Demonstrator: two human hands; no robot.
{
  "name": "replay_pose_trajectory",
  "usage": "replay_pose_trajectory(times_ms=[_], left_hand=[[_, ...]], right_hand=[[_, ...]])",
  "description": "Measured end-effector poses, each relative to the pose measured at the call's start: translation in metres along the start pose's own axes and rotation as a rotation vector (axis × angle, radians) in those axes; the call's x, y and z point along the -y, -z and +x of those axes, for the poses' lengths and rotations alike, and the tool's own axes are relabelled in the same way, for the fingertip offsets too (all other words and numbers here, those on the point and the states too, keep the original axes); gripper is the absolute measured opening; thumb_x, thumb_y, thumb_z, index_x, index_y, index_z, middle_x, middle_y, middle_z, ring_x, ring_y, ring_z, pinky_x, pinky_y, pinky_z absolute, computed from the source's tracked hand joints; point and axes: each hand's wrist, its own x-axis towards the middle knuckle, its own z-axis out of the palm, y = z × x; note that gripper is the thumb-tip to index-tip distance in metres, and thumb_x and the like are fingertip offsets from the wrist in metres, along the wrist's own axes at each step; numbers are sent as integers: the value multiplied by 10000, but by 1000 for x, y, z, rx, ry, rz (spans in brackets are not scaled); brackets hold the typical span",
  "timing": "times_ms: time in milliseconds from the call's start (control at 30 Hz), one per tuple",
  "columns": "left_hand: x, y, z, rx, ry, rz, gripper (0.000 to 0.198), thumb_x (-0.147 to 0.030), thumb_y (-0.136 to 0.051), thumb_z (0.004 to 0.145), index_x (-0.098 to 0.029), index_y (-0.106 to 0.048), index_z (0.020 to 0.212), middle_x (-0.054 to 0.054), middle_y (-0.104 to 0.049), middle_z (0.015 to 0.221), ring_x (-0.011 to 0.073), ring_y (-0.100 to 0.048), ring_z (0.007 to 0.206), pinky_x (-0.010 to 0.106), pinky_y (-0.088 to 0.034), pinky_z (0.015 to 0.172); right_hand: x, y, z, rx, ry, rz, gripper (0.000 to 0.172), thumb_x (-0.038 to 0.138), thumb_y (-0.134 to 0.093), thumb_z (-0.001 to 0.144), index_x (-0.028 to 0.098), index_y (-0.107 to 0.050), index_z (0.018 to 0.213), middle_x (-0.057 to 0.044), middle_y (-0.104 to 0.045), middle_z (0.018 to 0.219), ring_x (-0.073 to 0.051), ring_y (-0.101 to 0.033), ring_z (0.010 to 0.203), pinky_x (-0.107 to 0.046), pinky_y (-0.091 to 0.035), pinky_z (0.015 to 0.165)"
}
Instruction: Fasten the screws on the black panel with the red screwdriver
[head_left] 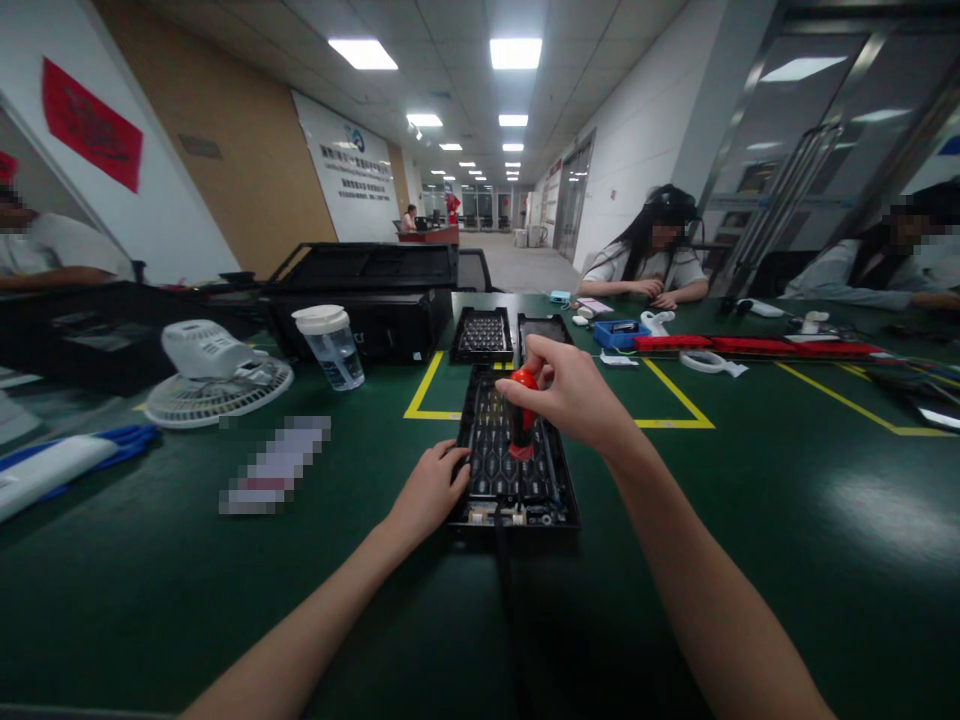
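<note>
A black case [486, 478] with rows of dark cells inside lies on the green table, with wiring and small parts at its near end. My right hand [566, 388] is closed round the top of a red and black screwdriver [523, 415], held upright over the case's middle. The tool's tip is hidden by its red lower part. My left hand [431, 488] rests against the case's left edge, fingers apart, holding nothing. From the case's near end a black cable [502, 570] runs toward me.
Beyond the case stand two small black trays [481, 336]. To the left are a lidded cup [334, 350], a white fan [217, 385] and a large black box [382, 325]. At the right are a blue bin [619, 335], tape [703, 362] and several seated people.
</note>
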Motion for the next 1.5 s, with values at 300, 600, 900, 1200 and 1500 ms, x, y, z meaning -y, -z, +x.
replay_pose_trajectory(times_ms=[300,600,900,1200,1500], left_hand=[[1,0,0,3,2,17,303,-293,-427,845,-175,-605,1059,98,-531,1175,239,-490,1104,403,-389,970],[2,0,0,-3,-20,29,293,-283,-424,849,-178,-604,1054,97,-537,1171,235,-498,1088,401,-389,965],[-1,5,-1,-55,-52,107,302,-263,-445,841,-170,-570,1100,105,-525,1201,235,-482,1096,414,-385,957],[-16,15,4,-2,-152,184,312,-260,-423,854,-177,-545,1129,83,-590,1133,223,-505,1067,412,-348,955],[-29,5,40,137,-204,257,223,-290,-479,835,-201,-617,987,62,-671,898,234,-580,901,385,-387,835]], right_hand=[[8,-6,-2,29,-74,159,264,329,-596,736,184,-382,681,41,-432,575,-77,-393,514,-224,-289,487],[0,-43,3,295,-242,951,258,430,-499,810,200,-385,788,43,-523,606,-81,-497,466,-202,-403,452],[-13,-19,7,-44,-215,894,218,318,-616,740,187,-441,728,55,-495,568,-55,-456,424,-188,-382,427],[-16,11,8,-286,-177,989,170,189,-596,729,192,-431,688,79,-472,488,-58,-417,352,-195,-361,374],[-12,22,5,-309,-154,1031,160,185,-577,731,188,-426,678,79,-482,478,-60,-418,344,-189,-360,364]])
